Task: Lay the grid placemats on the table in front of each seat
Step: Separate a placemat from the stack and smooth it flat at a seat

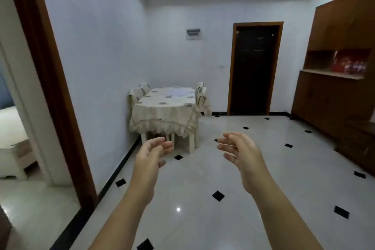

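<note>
Across the room, well apart from both hands, the grid placemats (178,93) are seen lying together on the cloth-covered bench (162,106). Nothing is held by the left hand (150,156) or right hand (243,154); fingers (158,141) are loosely spread. The approach is judged in hand: the bench must be reached before mats can be taken.

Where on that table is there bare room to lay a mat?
The near half of the table, between its front edge and the pale mats, lies bare, as do the strips beside the left chairs and right chairs. Only the far middle is taken, by the mats.
</note>
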`<control>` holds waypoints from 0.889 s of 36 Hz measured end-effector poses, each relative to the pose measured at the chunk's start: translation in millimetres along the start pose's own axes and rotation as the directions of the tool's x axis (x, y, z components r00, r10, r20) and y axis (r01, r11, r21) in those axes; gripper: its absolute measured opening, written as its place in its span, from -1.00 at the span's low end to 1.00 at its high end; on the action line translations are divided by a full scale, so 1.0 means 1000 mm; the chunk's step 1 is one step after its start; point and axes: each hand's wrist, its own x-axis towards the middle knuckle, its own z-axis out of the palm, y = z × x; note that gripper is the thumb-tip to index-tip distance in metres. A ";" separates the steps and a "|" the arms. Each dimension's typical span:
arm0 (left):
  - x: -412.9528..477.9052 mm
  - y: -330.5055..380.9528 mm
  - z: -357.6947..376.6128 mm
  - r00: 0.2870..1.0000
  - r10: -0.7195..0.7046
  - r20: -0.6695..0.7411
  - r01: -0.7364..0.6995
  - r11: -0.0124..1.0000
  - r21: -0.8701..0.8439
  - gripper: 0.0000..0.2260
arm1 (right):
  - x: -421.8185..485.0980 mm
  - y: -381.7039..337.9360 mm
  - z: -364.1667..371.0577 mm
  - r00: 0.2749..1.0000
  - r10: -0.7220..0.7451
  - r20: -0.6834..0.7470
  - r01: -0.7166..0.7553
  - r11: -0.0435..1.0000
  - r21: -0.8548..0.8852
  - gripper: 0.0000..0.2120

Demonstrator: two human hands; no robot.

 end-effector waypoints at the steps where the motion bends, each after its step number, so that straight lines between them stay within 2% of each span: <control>1: 0.007 -0.005 0.004 1.000 0.015 0.001 -0.015 1.000 0.019 -0.80 | 0.008 0.004 -0.001 1.000 -0.010 -0.007 0.010 1.000 -0.002 -0.81; 13: 0.142 -0.052 0.103 1.000 0.003 0.001 -0.003 0.999 0.038 -0.78 | 0.173 0.032 -0.050 1.000 0.005 -0.015 -0.006 0.997 -0.075 -0.77; 17: 0.196 -0.060 0.137 1.000 0.013 -0.008 -0.013 1.000 0.017 -0.79 | 0.237 0.028 -0.059 1.000 -0.010 0.026 0.012 0.995 -0.102 -0.77; 32: 0.408 -0.126 0.203 0.999 -0.027 -0.036 0.028 0.999 0.020 -0.78 | 0.459 0.073 -0.037 0.999 0.037 0.037 -0.034 0.998 -0.061 -0.77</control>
